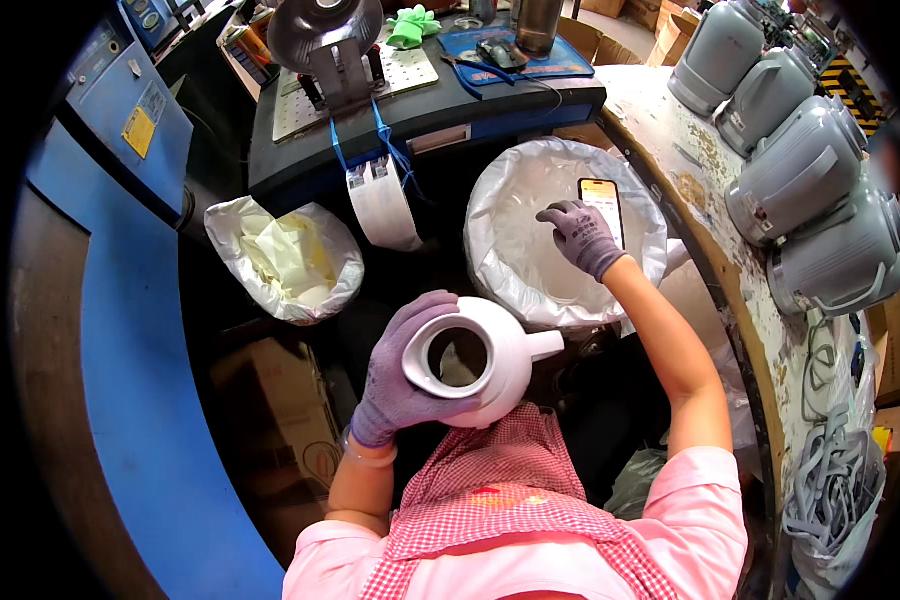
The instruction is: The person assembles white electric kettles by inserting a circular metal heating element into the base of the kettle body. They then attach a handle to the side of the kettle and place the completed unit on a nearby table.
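Observation:
A white jug-shaped pot [518, 350] with a round open mouth, a pouring lip and a stubby handle on its right is tilted towards me in front of my apron. My left hand [398, 365], in a grey-purple glove, is closed around its lip side. My right hand [584, 238], gloved alike, is over a large round bin lined with white plastic [500, 262]. Its fingers point left, partly bent and apart, with nothing seen in them. A lit phone [602, 203] lies right beside that hand, partly covered by it; whether they touch I cannot tell.
Several grey jugs [790, 180] line the worn bench [705, 205] at the right. Ahead, a dark worktable [300, 155] holds a metal fixture [335, 60], pliers [485, 68] and a green glove [411, 27]. A label roll [382, 205] hangs there. A smaller lined bin [285, 262] stands left.

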A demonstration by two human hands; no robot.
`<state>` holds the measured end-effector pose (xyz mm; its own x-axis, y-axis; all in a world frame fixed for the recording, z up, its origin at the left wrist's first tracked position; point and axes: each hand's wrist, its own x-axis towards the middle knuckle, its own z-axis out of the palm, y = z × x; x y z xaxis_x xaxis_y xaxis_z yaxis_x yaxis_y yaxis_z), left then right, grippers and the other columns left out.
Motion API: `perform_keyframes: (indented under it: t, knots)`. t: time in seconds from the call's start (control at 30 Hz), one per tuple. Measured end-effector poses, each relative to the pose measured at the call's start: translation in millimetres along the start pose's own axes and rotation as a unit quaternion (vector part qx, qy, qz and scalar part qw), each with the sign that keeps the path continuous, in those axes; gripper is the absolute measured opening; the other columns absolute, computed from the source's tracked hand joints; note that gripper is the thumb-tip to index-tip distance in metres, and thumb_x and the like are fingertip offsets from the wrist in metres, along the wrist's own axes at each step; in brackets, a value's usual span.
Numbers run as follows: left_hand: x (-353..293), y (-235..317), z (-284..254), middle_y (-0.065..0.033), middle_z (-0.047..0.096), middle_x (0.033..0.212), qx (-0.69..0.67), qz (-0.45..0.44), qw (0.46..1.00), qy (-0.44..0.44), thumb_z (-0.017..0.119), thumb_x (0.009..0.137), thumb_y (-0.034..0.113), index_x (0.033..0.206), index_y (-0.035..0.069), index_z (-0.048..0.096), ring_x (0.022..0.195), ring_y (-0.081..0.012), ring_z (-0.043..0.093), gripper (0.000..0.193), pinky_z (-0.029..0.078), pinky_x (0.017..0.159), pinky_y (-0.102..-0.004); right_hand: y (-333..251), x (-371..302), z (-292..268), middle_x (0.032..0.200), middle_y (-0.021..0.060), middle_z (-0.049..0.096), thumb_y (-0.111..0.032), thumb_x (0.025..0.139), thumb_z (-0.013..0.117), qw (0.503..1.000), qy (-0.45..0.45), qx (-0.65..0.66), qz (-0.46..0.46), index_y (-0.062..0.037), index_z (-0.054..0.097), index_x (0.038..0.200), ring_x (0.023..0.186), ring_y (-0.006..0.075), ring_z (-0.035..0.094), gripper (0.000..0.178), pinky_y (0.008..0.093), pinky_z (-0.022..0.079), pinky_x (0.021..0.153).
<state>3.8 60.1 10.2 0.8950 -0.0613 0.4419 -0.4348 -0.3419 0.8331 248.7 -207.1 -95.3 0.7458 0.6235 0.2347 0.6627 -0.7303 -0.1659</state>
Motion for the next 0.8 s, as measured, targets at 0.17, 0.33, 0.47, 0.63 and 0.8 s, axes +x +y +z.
perform_keyframes:
  t: [0.17,0.33,0.47,0.63,0.8]
  knots:
    - [-2,4,14,-0.0213,0.058,0.131,0.052,0.041,0.998,-0.023,0.096,0.055,0.024,0.123,-0.001,0.063,0.121,-0.0326,0.060,0.079,0.049,0.103,-0.0414,-32,5,33,0.127,0.0100,0.064,-0.029,0.083,0.072,0.997,0.065,0.013,0.029,-0.0131,0.072,0.108,0.118,0.0337,0.058,0.030,0.0430,0.046,0.103]
    - [-6,17,18,-0.0207,0.059,0.131,0.053,0.068,0.996,-0.022,0.096,0.056,0.026,0.122,-0.001,0.063,0.122,-0.0338,0.060,0.079,0.049,0.103,-0.0425,4,6,49,0.116,0.0095,0.070,-0.027,0.086,0.071,0.982,0.062,-0.112,0.140,-0.0122,0.078,0.088,0.105,0.0267,0.065,0.017,0.0385,0.050,0.094]
    - [-24,21,1,-0.0225,0.053,0.139,0.083,0.073,0.994,-0.023,0.096,0.056,0.032,0.124,0.003,0.064,0.132,-0.0390,0.050,0.080,0.043,0.109,-0.0477,-59,-23,-46,0.099,0.0097,0.073,-0.023,0.096,0.066,0.878,-0.005,0.440,0.186,-0.0013,0.070,0.116,0.087,0.0136,0.068,0.030,0.0282,0.054,0.079]
    - [-6,35,15,-0.0204,0.052,0.141,0.093,0.179,0.967,-0.156,0.093,0.057,0.038,0.119,0.007,0.067,0.137,-0.0400,0.045,0.075,0.033,0.115,-0.0504,-154,-99,-150,0.099,0.0133,0.072,-0.013,0.089,0.069,0.923,-0.083,0.374,-0.037,-0.0042,0.064,0.118,0.092,0.0265,0.071,0.031,0.0330,0.055,0.084]
    - [-6,49,9,-0.0253,0.054,0.139,-0.020,0.140,0.982,-0.129,0.094,0.057,0.034,0.122,0.000,0.064,0.135,-0.0363,0.050,0.078,0.038,0.114,-0.0446,-152,-137,-180,0.114,0.0150,0.068,-0.010,0.082,0.076,0.932,0.076,0.287,-0.206,-0.0050,0.067,0.111,0.101,0.0358,0.068,0.031,0.0394,0.055,0.088]
